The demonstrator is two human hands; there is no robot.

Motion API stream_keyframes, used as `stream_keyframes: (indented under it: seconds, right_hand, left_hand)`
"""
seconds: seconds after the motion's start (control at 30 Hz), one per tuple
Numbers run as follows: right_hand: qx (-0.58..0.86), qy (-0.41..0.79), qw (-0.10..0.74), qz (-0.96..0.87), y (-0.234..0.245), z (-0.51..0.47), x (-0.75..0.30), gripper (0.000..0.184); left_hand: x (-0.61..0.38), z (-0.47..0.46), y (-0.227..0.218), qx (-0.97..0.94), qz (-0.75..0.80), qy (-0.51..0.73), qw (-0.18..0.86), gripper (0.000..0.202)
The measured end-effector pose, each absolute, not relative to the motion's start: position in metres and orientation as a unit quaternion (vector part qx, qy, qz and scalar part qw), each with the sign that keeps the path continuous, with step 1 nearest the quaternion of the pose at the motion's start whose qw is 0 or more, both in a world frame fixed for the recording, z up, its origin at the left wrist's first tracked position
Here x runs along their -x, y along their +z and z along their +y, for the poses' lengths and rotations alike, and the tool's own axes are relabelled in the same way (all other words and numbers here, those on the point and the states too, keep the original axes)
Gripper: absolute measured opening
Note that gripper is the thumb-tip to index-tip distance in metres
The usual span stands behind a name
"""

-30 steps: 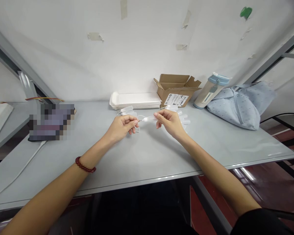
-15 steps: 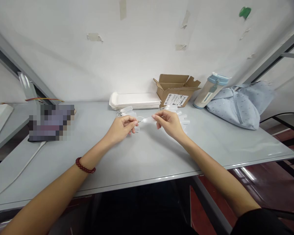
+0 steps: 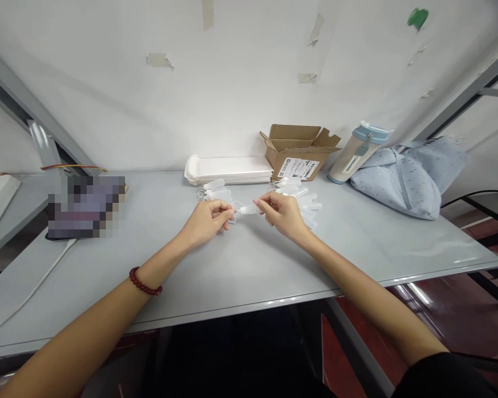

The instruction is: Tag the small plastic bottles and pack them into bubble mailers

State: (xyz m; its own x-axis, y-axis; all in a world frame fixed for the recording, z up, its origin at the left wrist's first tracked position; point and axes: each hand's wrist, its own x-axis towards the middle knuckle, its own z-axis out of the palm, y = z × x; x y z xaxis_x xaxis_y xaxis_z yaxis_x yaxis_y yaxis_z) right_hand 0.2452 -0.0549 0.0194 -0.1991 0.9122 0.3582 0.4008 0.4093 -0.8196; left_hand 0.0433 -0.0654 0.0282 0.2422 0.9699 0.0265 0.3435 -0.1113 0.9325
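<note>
Between both hands is a small translucent white plastic tube (image 3: pixel 248 209) with a narrow end pointing left. My right hand (image 3: pixel 283 213) pinches its right end between thumb and fingers. My left hand (image 3: pixel 209 220), a dark red beaded bracelet (image 3: pixel 144 281) on its wrist, is closed in a pinch at the narrow end, on a thin piece too small to make out. Just behind my left hand lie several similar translucent pieces (image 3: pixel 214 185), some with thin loops. More translucent tubes (image 3: pixel 311 206) lie beside and behind my right hand, partly hidden by it.
A stack of white trays (image 3: pixel 232 168) stands against the wall, next to an open cardboard box (image 3: pixel 299 157). To the right are a blue-topped bottle (image 3: pixel 354 155) and a light blue cloth bag (image 3: pixel 398 185). A blurred-out device (image 3: pixel 87 210) with a white cable (image 3: pixel 33 296) lies left on the grey table (image 3: pixel 240 276).
Both hands have moved slightly down, bringing the tube a little nearer to me. My right hand has shifted slightly left, closer to my left hand. Both hands keep their pinches.
</note>
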Motion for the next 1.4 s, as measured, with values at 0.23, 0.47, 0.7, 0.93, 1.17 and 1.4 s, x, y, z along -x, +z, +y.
stream_keyframes:
  seconds: [0.23,0.47,0.7,0.93,1.17,1.4]
  right_hand:
    - [0.458,0.286,0.416,-0.732,0.02,-0.054,-0.247,0.036]
    - [0.418,0.223,0.355,-0.806,0.021,-0.055,-0.244,0.031]
    - [0.427,0.22,0.344,-0.807,0.023,-0.056,-0.244,0.034]
    - [0.43,0.265,0.352,-0.788,0.026,-0.063,-0.24,0.038]
    - [0.433,0.302,0.346,-0.775,0.027,-0.067,-0.239,0.035]
    - [0.426,0.332,0.353,-0.764,0.025,-0.067,-0.238,0.033]
  left_hand:
    - [-0.043,-0.067,0.032,-0.659,0.513,0.347,0.426,0.015]
    - [-0.043,-0.065,0.031,-0.65,0.506,0.364,0.434,0.02]
    - [-0.039,-0.065,0.033,-0.671,0.497,0.331,0.44,0.024]
    - [-0.041,-0.071,0.037,-0.699,0.473,0.351,0.407,0.023]
    - [-0.044,-0.075,0.037,-0.703,0.472,0.346,0.405,0.021]
    - [-0.045,-0.077,0.039,-0.698,0.476,0.343,0.41,0.021]
